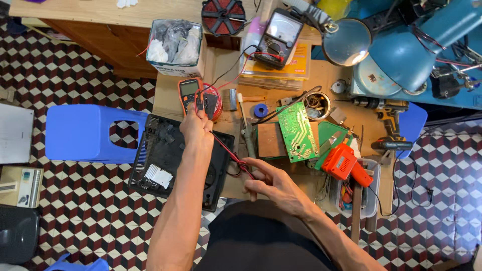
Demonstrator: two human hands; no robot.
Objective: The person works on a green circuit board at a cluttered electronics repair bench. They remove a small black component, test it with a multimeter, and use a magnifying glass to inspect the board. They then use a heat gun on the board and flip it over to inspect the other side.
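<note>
My left hand (197, 126) reaches forward over a black plastic appliance casing (160, 160) and pinches red and black test leads just below an orange digital multimeter (189, 93). A red lead (226, 148) runs back from there to my right hand (273, 184), which grips the lead's probe end near the table's front edge. A green circuit board (297, 131) lies just right of both hands, resting on a brown board (271, 140).
An analogue meter (278, 37) rests on yellow packets at the back. Nearby are a soldering iron (247, 128), an orange drill (346, 163), a cordless drill (389, 118), a blue magnifier lamp (396, 45), a box of rags (175, 42) and a blue stool (88, 133).
</note>
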